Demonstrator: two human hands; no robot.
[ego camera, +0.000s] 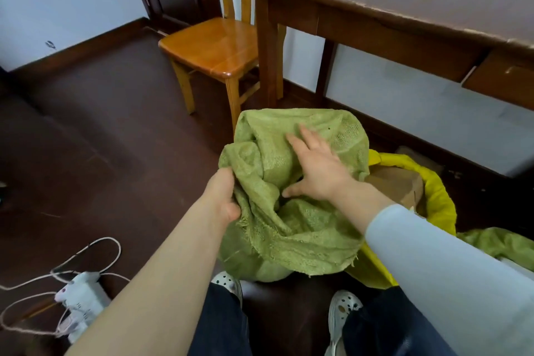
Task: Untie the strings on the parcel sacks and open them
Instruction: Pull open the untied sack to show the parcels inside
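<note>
You are working the green sack (291, 199) open on the floor at your feet, no tie visible at its mouth, left hand (224, 196) clenching its rim, right hand (315, 170) spread flat inside; yellow sack (433, 191) alongside is already gaping.

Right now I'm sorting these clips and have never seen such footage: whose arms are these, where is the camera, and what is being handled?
One picture, from a camera worn on a person's head, looking down at their own bare hands; no machine. The left hand grips the edge of a green woven sack on the floor. The right hand lies spread open on the cloth. A yellow sack holding a cardboard box stands beside it. Loose string lies on the floor, lower left.
</note>
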